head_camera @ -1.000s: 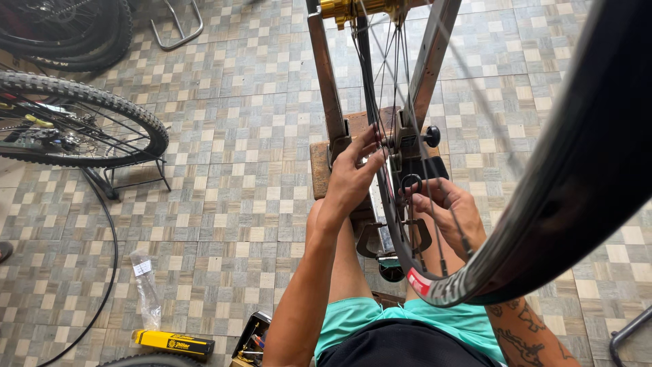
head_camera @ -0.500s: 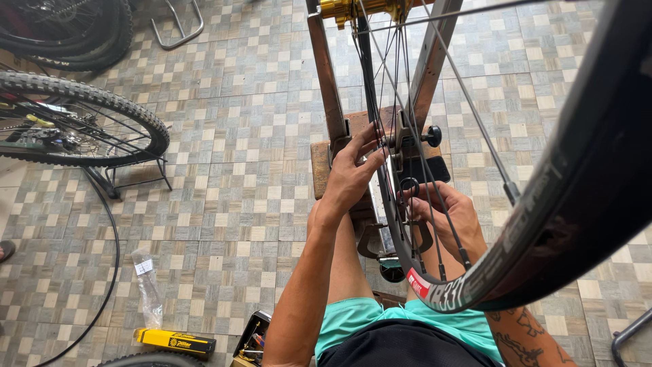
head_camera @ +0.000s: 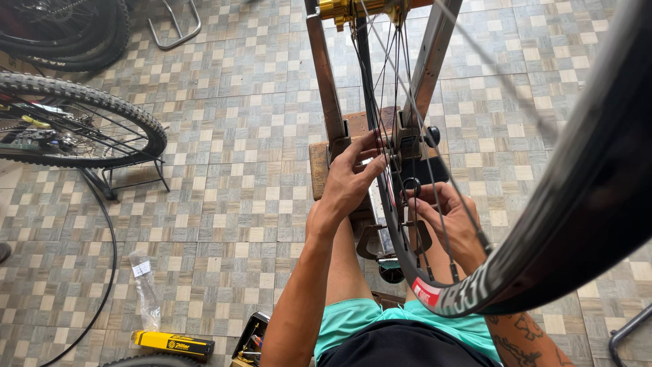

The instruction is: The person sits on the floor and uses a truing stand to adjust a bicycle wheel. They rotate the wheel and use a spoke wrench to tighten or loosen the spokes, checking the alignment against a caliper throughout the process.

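While mounted upright in a rusty truing stand (head_camera: 324,88), with a gold hub (head_camera: 353,8) at twelve o'clock, a black bicycle rim (head_camera: 543,251) sweeping from the top right down to about five o'clock. Left hand (head_camera: 350,180) just left of centre, fingers spread and partly curled, fingertips (head_camera: 370,146) touching the thin spokes (head_camera: 390,102) near the stand's caliper block; no closed grip to be seen. Right hand (head_camera: 451,221) at four o'clock from it, fingers bent in around a small black spoke wrench (head_camera: 411,185) at the rim, pinched rather than fisted. At nine o'clock, a knobby bike wheel (head_camera: 81,122) on a small floor stand. At seven o'clock on the tiled floor (head_camera: 224,204), a yellow box (head_camera: 173,343) beside a clear plastic bag (head_camera: 144,289).
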